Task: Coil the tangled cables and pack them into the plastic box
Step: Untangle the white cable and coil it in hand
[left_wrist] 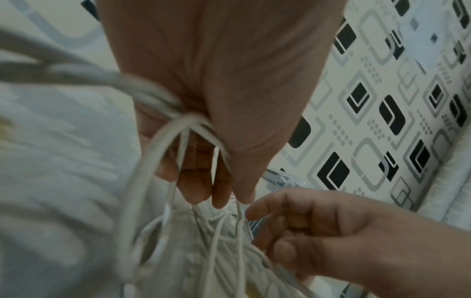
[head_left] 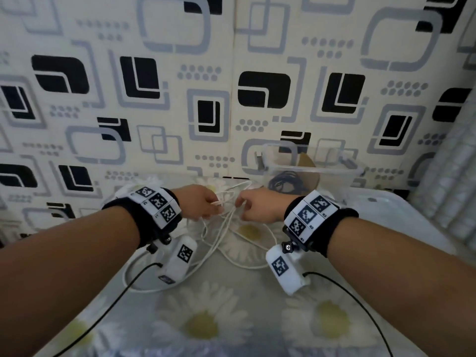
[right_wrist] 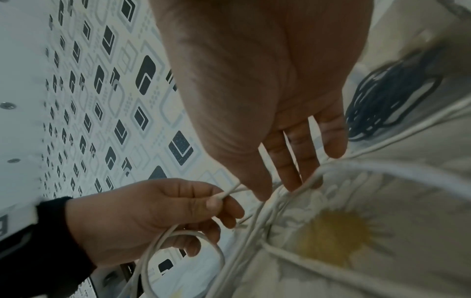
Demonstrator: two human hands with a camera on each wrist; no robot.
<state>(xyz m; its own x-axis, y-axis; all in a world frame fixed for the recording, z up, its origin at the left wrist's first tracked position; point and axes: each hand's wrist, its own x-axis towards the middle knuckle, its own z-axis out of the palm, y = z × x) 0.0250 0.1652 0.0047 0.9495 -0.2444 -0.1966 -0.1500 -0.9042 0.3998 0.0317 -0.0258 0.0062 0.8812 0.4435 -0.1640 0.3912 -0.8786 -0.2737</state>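
Head view indicates the untangling step. The left hand (head_left: 199, 202) pinches white cable (right_wrist: 382, 169) loops; the right hand (head_left: 260, 206), at its 3 o'clock, touches strands, grip indeterminate. Next: free one strand and coil it.

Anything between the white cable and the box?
Nothing visible. The left hand and right hand hold the cable just in front of the box, whose top looks open; a dark coil already lies inside.
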